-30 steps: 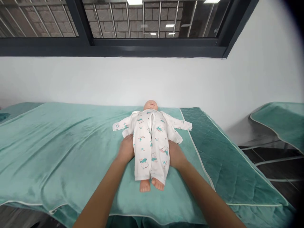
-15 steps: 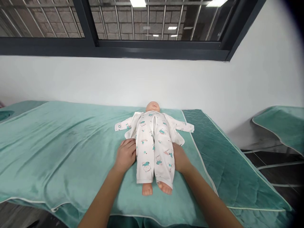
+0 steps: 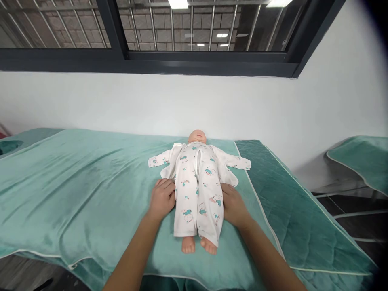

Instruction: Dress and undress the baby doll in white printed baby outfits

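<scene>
A baby doll (image 3: 197,136) lies on its back, head towards the wall, bare feet towards me. White printed trousers (image 3: 209,194) cover its legs and reach up over its chest, above a white printed shirt (image 3: 228,171) whose sleeves spread to both sides. My left hand (image 3: 163,199) is closed at the left edge of the trousers, around thigh height. At the right edge, my right hand (image 3: 235,205) is also closed, its fingertips partly hidden behind the cloth. Both hands appear to pinch the trouser sides.
The doll lies on a green blanket (image 3: 91,182) over a bed. Darker quilted cloth (image 3: 291,214) lies to the right. Behind is a white wall (image 3: 188,103) below a dark-framed window (image 3: 206,68). Another green-covered surface (image 3: 363,161) stands at the far right.
The fingers of my right hand show more beside the trousers. The trouser legs have shifted slightly, and the whole view has moved a little.
</scene>
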Action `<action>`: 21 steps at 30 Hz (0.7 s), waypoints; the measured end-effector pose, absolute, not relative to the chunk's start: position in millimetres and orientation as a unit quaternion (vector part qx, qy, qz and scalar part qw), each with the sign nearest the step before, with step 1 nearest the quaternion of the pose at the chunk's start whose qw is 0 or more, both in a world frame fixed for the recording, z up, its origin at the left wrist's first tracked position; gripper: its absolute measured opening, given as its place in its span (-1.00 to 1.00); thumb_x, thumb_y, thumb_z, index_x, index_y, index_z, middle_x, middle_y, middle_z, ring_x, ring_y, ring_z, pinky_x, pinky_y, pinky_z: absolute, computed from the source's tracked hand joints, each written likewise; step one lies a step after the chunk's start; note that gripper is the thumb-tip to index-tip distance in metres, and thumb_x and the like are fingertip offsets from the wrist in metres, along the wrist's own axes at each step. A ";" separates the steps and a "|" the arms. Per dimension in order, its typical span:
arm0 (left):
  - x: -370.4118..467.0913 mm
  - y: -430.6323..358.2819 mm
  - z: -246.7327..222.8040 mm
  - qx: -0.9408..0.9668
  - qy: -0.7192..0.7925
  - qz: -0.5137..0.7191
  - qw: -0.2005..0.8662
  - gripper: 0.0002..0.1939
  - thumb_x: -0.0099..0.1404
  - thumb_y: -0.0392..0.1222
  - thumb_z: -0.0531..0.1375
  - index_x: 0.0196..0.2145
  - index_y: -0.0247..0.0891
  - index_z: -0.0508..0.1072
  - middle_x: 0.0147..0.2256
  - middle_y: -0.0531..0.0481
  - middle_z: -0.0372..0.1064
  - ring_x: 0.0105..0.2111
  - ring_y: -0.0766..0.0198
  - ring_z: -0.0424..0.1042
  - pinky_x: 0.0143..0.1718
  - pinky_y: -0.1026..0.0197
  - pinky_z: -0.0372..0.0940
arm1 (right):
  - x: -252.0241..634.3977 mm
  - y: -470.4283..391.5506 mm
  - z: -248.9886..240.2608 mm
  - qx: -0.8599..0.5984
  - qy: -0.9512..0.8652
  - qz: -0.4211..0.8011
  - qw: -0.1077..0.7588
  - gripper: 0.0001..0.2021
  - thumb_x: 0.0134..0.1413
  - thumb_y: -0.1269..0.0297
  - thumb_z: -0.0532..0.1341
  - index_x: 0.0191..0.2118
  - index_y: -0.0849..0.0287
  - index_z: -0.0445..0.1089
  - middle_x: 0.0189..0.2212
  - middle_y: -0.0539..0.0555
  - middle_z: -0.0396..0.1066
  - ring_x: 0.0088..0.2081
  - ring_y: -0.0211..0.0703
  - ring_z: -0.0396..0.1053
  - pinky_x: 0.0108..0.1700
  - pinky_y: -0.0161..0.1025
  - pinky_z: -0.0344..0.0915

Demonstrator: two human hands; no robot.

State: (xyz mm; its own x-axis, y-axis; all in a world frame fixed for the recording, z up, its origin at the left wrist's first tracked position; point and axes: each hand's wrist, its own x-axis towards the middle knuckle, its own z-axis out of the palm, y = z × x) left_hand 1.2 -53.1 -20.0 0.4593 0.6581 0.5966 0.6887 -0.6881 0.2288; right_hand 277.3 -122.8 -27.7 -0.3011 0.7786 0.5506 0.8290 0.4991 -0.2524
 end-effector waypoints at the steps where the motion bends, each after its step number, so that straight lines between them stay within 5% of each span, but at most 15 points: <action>1: 1.1 -53.4 -19.8 -0.851 -0.392 -0.348 0.021 -0.74 0.22 -0.44 0.00 -0.50 -0.18 0.35 -0.46 -0.04 0.36 -0.35 0.15 0.31 -0.24 0.08 0.22 | 277.1 -123.0 -27.9 -0.496 -0.806 -0.041 0.320 -0.86 0.20 0.30 0.13 -0.23 0.17 0.42 -0.25 0.19 0.40 -0.21 0.00 0.32 -0.17 -0.08 0.23; 6: 0.2 -54.4 -19.5 -0.842 -0.398 -0.365 -0.007 -0.77 0.22 -0.41 0.00 -0.49 -0.18 0.34 -0.47 -0.02 0.36 -0.37 0.16 0.33 -0.24 0.07 0.23 | 274.5 -122.1 -26.4 -0.490 -0.816 -0.029 0.305 -0.90 0.16 0.34 0.15 -0.29 0.16 0.42 -0.31 0.14 0.39 -0.26 -0.05 0.30 -0.22 -0.13 0.19; 13: 0.0 -53.5 -20.4 -0.767 -0.485 -0.406 -0.106 -0.79 0.32 -0.25 0.02 -0.19 -0.16 0.43 -0.28 0.00 0.49 -0.23 0.15 0.43 -0.11 0.07 0.28 | 275.3 -124.1 -23.0 -0.497 -0.814 0.041 0.299 -0.87 0.15 0.44 0.13 -0.32 0.14 0.42 -0.31 0.09 0.39 -0.23 -0.07 0.30 -0.18 -0.14 0.19; 17: -0.4 -43.6 -23.2 -0.695 -0.547 -0.442 -0.149 -0.73 0.35 -0.09 0.06 -0.05 -0.19 0.40 -0.16 -0.07 0.48 -0.13 0.10 0.44 -0.07 0.04 0.30 | 275.3 -135.1 -21.1 -0.503 -0.788 0.091 0.344 -0.78 0.24 0.41 0.05 -0.38 0.12 0.39 -0.40 0.07 0.37 -0.28 -0.08 0.30 -0.19 -0.13 0.23; 21: -1.2 -31.3 -27.9 -0.666 -0.605 -0.428 -0.078 -0.70 0.32 -0.08 0.09 -0.08 -0.28 0.41 -0.09 -0.23 0.43 -0.02 -0.04 0.37 0.02 -0.10 0.26 | 276.2 -145.3 -21.0 -0.524 -0.718 0.146 0.435 -0.79 0.30 0.30 0.05 -0.29 0.09 0.42 -0.31 0.08 0.45 -0.21 -0.07 0.36 -0.12 -0.11 0.28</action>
State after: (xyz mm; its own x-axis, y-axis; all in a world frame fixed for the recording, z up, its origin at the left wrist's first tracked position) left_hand -1.2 -31.3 -27.9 -0.0995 0.8733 0.4768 0.7406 -0.2550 0.6217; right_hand 276.2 -145.3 -21.0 -0.0736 0.8790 0.4712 0.6247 0.4090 -0.6653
